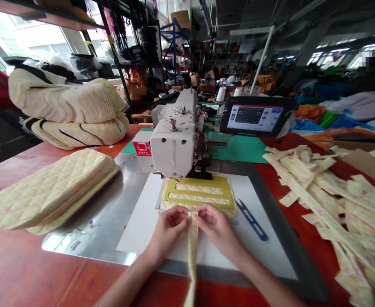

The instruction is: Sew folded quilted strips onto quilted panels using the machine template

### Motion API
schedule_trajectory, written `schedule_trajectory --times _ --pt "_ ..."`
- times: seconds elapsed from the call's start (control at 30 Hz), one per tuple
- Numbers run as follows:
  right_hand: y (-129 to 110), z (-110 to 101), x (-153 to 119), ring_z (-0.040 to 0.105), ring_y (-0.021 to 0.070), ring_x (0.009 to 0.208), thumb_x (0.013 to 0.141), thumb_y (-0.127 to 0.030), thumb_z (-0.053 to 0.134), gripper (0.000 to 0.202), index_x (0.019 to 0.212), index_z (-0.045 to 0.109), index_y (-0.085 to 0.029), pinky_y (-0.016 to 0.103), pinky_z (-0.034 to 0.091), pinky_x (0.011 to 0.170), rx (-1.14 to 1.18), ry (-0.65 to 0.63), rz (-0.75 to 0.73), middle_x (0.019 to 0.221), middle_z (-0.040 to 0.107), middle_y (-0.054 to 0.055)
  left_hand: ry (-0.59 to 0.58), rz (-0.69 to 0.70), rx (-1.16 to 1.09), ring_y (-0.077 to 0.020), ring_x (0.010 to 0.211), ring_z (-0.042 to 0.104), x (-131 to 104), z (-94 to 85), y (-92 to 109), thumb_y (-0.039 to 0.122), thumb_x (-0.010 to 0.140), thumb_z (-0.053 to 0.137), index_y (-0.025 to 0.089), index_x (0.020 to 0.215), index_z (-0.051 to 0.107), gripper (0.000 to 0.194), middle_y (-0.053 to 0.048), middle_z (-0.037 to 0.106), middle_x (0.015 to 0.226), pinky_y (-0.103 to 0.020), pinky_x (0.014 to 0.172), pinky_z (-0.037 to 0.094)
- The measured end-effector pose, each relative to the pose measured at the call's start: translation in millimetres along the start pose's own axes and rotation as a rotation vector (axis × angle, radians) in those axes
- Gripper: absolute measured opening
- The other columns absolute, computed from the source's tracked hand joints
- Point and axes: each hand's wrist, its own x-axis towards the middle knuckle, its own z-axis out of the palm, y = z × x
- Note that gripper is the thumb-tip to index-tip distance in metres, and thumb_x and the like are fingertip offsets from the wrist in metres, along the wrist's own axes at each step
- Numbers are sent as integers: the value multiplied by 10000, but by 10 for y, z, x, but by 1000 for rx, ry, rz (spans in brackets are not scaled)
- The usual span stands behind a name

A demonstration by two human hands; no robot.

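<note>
The left hand (166,228) and the right hand (217,228) meet at their fingertips, each pinching the upper end of a pale yellow strip (192,243). Its lower part dangles toward the near edge of the desk (15,273), looking twisted; if that twist ran up to the pinch, the end could sit crooked or wrong side up.

Just beyond both hands, a yellow template (181,181) lies on a quilted piece (200,198), under the head of the sewing machine (174,145). The knuckles are close enough that a careless push might shift the template off line, and fingers straying farther forward would risk the needle area.

Right of the right hand lie snips (253,219), where an outward sweep of the wrist could knock them; farther right, loose strips (315,192) overlap and could tangle if one were tugged.
</note>
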Motion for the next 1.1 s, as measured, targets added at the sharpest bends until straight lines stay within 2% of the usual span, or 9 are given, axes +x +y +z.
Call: schedule_trajectory --times 0.07,0.2,0.3,0.47,0.67,0.8,0.97,1.1 --pt "13 -17 -3 706 191 840 888 -474 738 288 933 671 -197 286 575 746 -4 43 -18 906 722 41 -11 -21 -6 -150 719 630 -18 5 2 462 757 861 153 918 699 384 -30 703 808 -252 698 497" --pt "35 6 -12 709 203 861 870 -459 757 268 931 702 -203 306 578 786 56 17 -18 920 740 46 9 -63 2 -155 708 621 -58 -5 13 479 786 827 162 942 697 376 -33 699 822 -255 671 496" --pt "22 32 -19 695 199 872 853 -415 774 228 927 713 -208 306 562 810 121 5 5 917 738 38 12 -37 11 -145 697 599 -76 -5 37 465 810 807 172 910 694 330 -13 674 785 -246 672 487" --pt "22 66 -32 648 175 839 827 -316 773 121 834 709 -214 264 520 770 181 66 24 848 689 3 21 6 20 -131 716 572 -90 18 60 399 819 804 170 814 687 257 2 633 774 -226 691 476" --pt "112 63 -52 659 188 834 873 -295 717 88 822 708 -223 283 521 772 23 98 -139 847 684 16 8 -26 -31 -158 780 619 -95 -2 70 407 816 803 170 835 713 255 -23 660 852 -253 724 523" --pt "100 48 -63 672 197 885 904 -297 688 95 844 714 -228 291 525 804 -36 100 -186 885 696 28 -4 45 70 -147 762 629 -84 -14 74 398 815 820 156 813 708 267 -28 679 808 -253 765 520" --pt "38 60 -57 685 206 913 898 -406 711 187 906 701 -219 295 537 818 60 112 -51 922 716 36 25 112 100 -136 775 624 -97 18 45 398 849 798 165 858 668 267 -20 668 823 -225 729 510" --pt "45 79 -29 674 197 814 817 -538 784 366 866 706 -184 283 527 728 124 84 85 857 717 42 51 166 85 -123 785 608 -118 44 46 367 871 783 172 887 644 240 -6 644 833 -207 720 506"
